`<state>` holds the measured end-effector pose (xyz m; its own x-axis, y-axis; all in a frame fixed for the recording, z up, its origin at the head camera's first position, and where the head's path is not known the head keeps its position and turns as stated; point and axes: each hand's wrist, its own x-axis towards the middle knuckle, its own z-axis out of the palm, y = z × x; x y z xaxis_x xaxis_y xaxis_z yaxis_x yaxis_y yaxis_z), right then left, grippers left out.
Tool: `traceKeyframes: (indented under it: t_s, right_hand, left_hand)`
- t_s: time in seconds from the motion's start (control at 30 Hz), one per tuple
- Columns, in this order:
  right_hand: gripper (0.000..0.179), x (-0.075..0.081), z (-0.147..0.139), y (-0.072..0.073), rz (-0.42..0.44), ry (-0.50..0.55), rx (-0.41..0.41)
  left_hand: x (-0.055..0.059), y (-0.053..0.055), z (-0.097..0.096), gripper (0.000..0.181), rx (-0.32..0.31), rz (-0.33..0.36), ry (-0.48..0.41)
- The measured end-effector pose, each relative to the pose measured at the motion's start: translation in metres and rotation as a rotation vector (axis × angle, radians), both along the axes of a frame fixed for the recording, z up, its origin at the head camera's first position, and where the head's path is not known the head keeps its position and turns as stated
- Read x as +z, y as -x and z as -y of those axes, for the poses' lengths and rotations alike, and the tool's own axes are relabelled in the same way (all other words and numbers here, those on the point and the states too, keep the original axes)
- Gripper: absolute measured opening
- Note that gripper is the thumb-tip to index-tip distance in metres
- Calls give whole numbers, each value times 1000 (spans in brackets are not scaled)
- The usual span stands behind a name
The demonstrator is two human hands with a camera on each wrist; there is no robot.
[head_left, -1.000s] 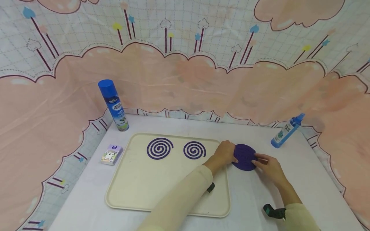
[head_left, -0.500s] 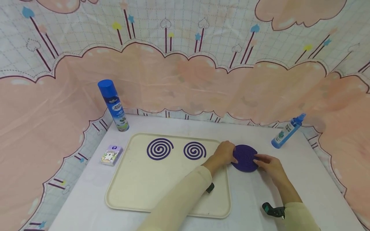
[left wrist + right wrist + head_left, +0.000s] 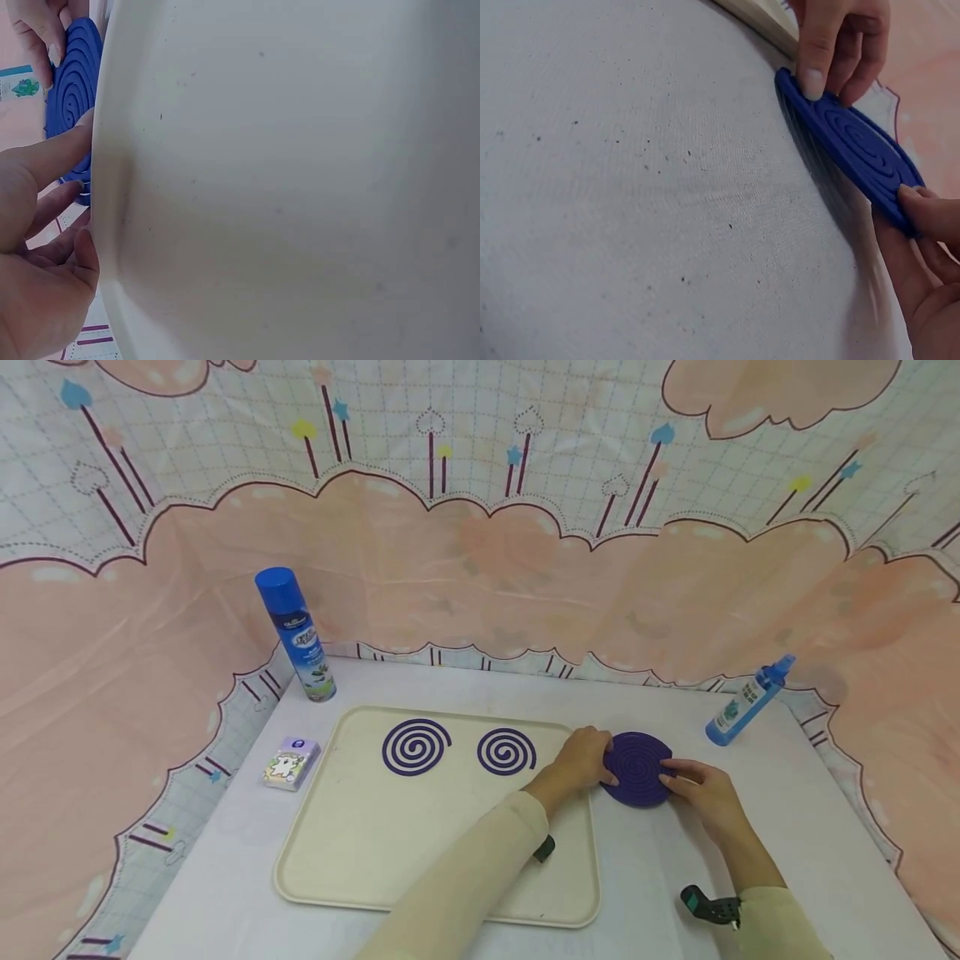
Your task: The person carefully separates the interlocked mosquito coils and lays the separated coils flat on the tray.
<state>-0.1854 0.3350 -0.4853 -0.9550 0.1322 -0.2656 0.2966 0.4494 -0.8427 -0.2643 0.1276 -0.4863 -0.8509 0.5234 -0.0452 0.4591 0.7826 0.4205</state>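
Note:
Both hands hold a tightly wound disc of purple-blue mosquito coil (image 3: 637,768), just past the tray's right edge. My left hand (image 3: 579,760) reaches across the tray and grips the disc's left rim with the thumb on top. On the opposite rim, my right hand (image 3: 701,793) pinches it between thumb and fingers. In the right wrist view the disc (image 3: 859,142) is tilted and held off the white tabletop, with a shadow under it. Two loose spiral coils, one left (image 3: 415,747) and one right (image 3: 506,752), lie apart on the cream tray (image 3: 420,852).
A blue spray can (image 3: 296,635) stands at the back left, with a small purple-and-white pack (image 3: 290,763) in front of it. At the back right is a blue spray bottle (image 3: 748,702). A patterned cloth (image 3: 480,560) hangs behind the white table (image 3: 645,893).
The disc's tilt shifts slightly between the hands, and its right edge moves a little to the right. The hands barely move; the coils on the tray stay put.

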Motion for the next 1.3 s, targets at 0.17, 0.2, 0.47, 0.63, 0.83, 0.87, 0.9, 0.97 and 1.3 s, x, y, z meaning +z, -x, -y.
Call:
traceKeyframes:
  t_s: [0.17, 0.2, 0.47, 0.63, 0.83, 0.87, 0.9, 0.97, 1.3]
  right_hand:
    - [54, -2, -2, 0, 2, 51, 13]
    - [54, -2, -2, 0, -5, 59, 18]
    - [51, -1, -2, 1, -63, 93, 42]
    - [51, 5, -1, 1, -91, 97, 55]
    - [52, 13, 4, 6, -108, 68, 73]
    - [52, 14, 6, 7, -109, 66, 74]
    - [52, 16, 7, 8, -113, 60, 74]
    - [51, 19, 11, 10, -123, 63, 75]
    - [50, 30, 28, 23, -191, 85, 112]
  left_hand:
    - [-3, 1, 2, 51, -4, 18, -35]
    - [-3, 2, 3, 50, -5, 22, -39]
    - [-3, 3, 9, 40, -3, 30, -99]
    - [-4, 3, 13, 33, 14, 15, -176]
    - [-2, 8, 22, 30, 30, 39, -306]
    - [-2, 9, 24, 30, 29, 47, -329]
    - [-2, 10, 27, 30, 27, 54, -355]
    - [0, 12, 31, 30, 22, 71, -402]
    - [14, 19, 57, 28, 74, 157, -556]
